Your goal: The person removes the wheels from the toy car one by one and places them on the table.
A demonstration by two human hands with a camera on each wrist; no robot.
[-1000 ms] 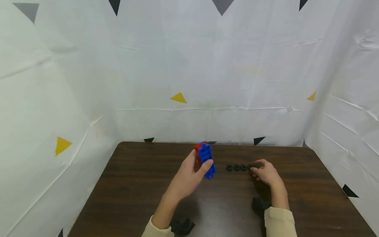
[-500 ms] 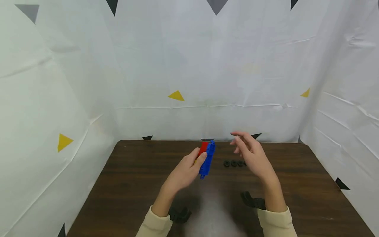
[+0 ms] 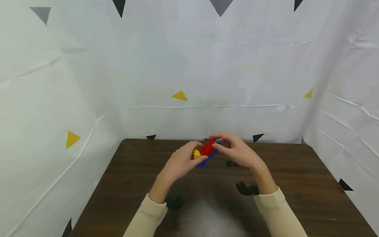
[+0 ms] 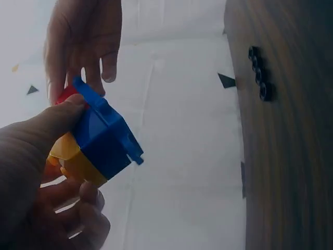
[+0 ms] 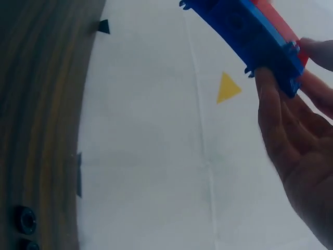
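Both hands hold a toy block assembly [image 3: 207,152] above the brown table [image 3: 133,184]: a blue base, red bricks on top, a yellow piece at its left end. My left hand [image 3: 181,162] grips the yellow and blue end [image 4: 99,143] between thumb and fingers. My right hand [image 3: 237,152] pinches the far end, its thumb and fingers on the blue base [image 5: 244,31] and red brick. A row of small black wheels [image 3: 232,163] lies on the table just below the right hand, partly hidden by it.
White sheets with yellow, black and grey triangles wall in the table on three sides. Black wrist-camera mounts [image 3: 247,188] show under both forearms. The black wheels [image 4: 259,73] lie in a line near the table's far edge.
The left hand has turned the block assembly from upright to lying level, red side up. The right hand left the wheels, rose, and took hold of the assembly's far end.
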